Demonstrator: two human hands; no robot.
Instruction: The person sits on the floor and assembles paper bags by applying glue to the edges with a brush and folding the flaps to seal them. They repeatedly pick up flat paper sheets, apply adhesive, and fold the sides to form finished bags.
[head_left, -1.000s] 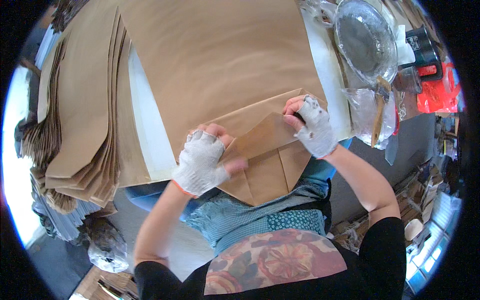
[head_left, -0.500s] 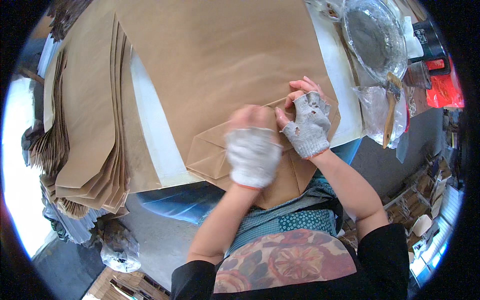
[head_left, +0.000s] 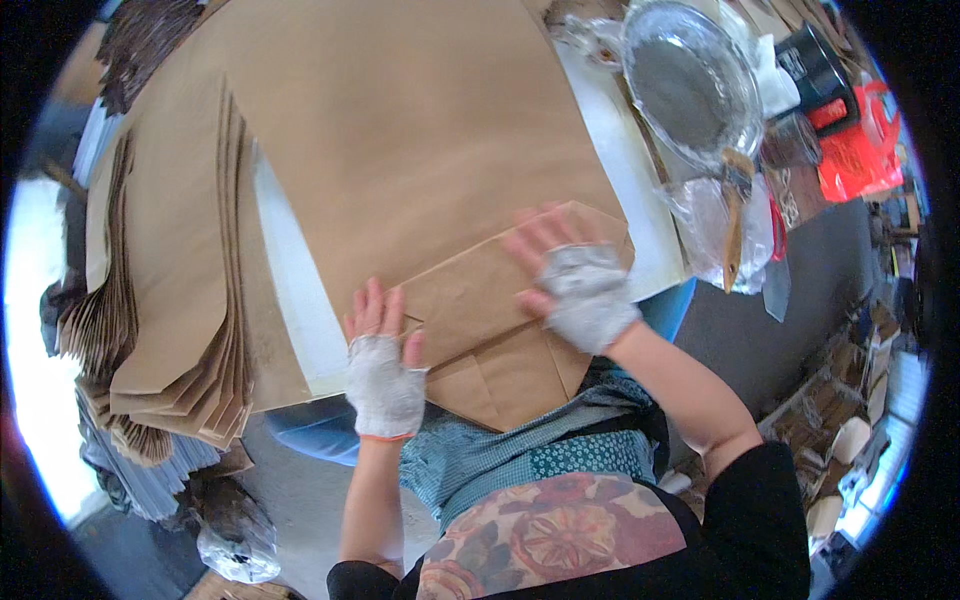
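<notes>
A large brown paper bag (head_left: 430, 130) lies flat before me, its near end creased into a folded bottom. One flap (head_left: 460, 275) is turned over along that end, and a pointed flap (head_left: 510, 375) hangs toward my lap. My left hand (head_left: 383, 375), in a white fingerless glove, rests with fingers spread on the left corner of the fold. On the right side of the turned flap lies my right hand (head_left: 575, 285), gloved alike, fingers stretched out and slightly blurred. Neither hand grips anything.
Stacked brown paper bags (head_left: 180, 260) fan out on the left. At the far right stand a plastic-lined basin (head_left: 690, 90) of grey paste, a wooden-handled brush (head_left: 735, 220), a black mug (head_left: 815, 75) and a red bag (head_left: 860, 155). The white table edge (head_left: 660, 285) shows beside the bag.
My left hand has moved left from the middle of the fold to its left corner. My right hand has opened flat on the paper. The near flap now lies folded over.
</notes>
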